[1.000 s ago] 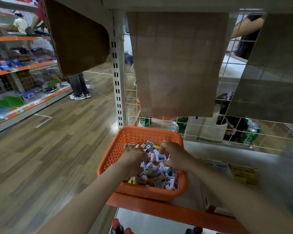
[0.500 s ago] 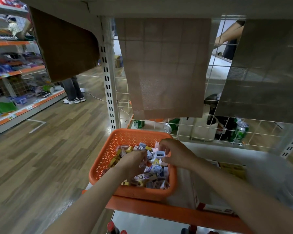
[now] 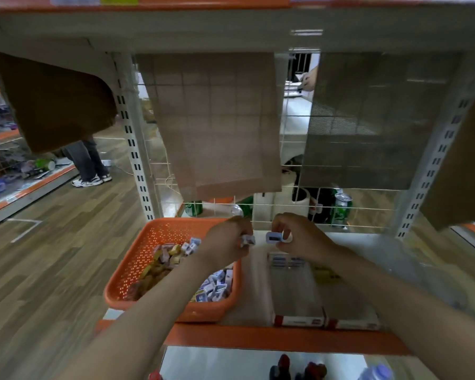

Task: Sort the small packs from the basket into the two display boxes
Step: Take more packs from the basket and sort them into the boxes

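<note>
Beside orange basket (image 3: 137,259) — left fingers (image 3: 242,229), right fingers (image 3: 279,223) each pinching 1 small blue-white pack (image 3: 274,237).

Wood-plank floor (image 3: 52,256) beside a white shelf upright (image 3: 133,138) with wire-grid backing (image 3: 294,149)

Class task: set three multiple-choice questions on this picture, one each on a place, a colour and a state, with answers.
1. The basket stands where, from the display boxes? A to their left; B to their right; C on top of them.
2. The drink cans are: A red; B green; C blue.
3. The right hand: A lies flat; B hangs empty; C pinches a small pack.
Answers: 1 A, the boxes sit at its right; 2 B, their sides show green; 3 C, its fingertips grip the pack.
</note>
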